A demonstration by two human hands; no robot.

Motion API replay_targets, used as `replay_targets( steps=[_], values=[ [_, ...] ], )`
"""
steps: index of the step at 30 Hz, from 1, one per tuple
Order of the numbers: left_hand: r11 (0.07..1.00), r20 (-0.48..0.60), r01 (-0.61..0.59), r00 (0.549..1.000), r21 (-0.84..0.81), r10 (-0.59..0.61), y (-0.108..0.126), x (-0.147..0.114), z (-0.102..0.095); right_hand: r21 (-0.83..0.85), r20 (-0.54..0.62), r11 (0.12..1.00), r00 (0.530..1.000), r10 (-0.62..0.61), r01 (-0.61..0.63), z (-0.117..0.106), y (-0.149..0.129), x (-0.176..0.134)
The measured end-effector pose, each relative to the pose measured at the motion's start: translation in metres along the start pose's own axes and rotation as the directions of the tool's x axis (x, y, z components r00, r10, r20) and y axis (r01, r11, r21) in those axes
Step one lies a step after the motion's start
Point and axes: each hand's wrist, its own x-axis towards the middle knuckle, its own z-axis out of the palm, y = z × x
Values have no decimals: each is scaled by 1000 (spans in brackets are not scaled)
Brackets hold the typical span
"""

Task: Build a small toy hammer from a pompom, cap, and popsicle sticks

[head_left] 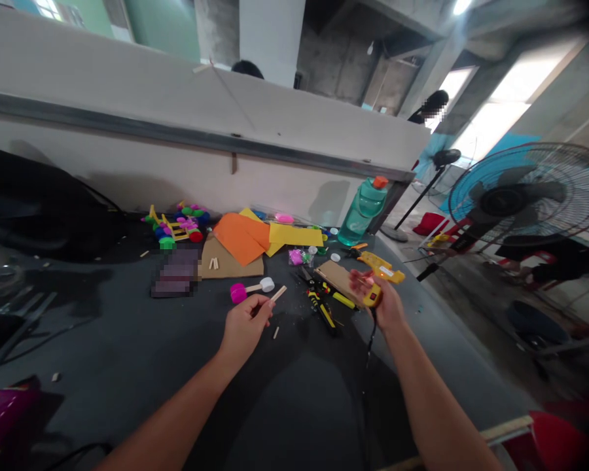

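Note:
Pinched in the fingers of my left hand (245, 326) is a short wooden stick (279, 293), pointing up and to the right; it may be two pieces side by side. My right hand (391, 306) is wrapped around a yellow hot glue gun (380, 267), whose black cord (371, 340) hangs down to the table. Just beyond my left hand lies a wooden stick with bottle caps at its ends, a pink cap (237, 292) and a white cap (267, 284). A small wood piece (275, 332) rests on the dark table between my hands.
Pliers with yellow-black handles (321, 310) lie between my hands. Behind are cardboard (233, 268), orange paper (245, 237), yellow paper (297, 235) and a teal bottle (362, 214). Colourful assembled pieces (177, 226) stand back left. A fan (515, 196) stands at right.

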Motion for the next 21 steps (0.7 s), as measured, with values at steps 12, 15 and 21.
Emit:
replay_targets(
  steps=[12, 15, 21],
  values=[
    [1000, 12, -18, 1000, 14, 18, 1, 0, -2, -199, -265, 978, 957, -114, 61, -25, 4, 13],
    [1000, 17, -27, 999, 15, 27, 1, 0, -2, -238, -361, 966, 913, -189, 106, -27, -1, 12],
    [999, 51, -34, 998, 18, 33, 6, -3, 0, -167, -307, 938, 888, -343, 304, 4, -14, -17]
  ],
)
